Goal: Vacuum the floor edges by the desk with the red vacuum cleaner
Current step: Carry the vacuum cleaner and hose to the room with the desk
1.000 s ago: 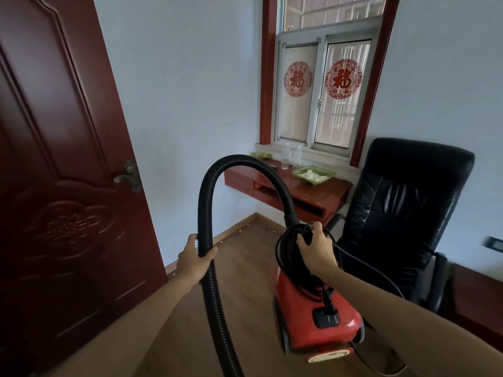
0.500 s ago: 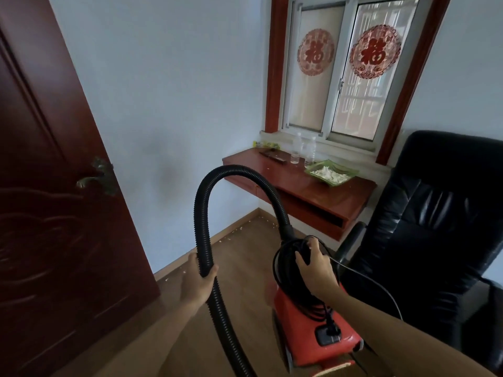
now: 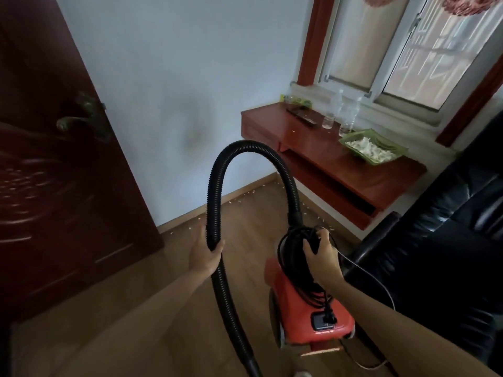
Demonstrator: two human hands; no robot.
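Closer now, the bench [image 3: 313, 137] is looming larger; the left hand [image 3: 205, 257] is gripping the one black hose [image 3: 215, 186], the right hand [image 3: 322, 257] is clutching the coiled cord [image 3: 292, 248] atop the red vacuum cleaner [image 3: 302, 317] (over the floor [image 3: 163, 308] before the bench's front edge). Two bottles [image 3: 335, 108] are standing along its back edge.

red plastic canister vacuum cleaner [image 3: 294, 317] is showing a dark grey panel | ribbed black flexible hose [image 3: 211, 191] is showing fine rings | coiled power cord [image 3: 292, 240] is looking black | wall-mounted wooden desk [image 3: 313, 137] is glowing reddish-brown | wooden plank floor [image 3: 136, 308] is showing light brown grain
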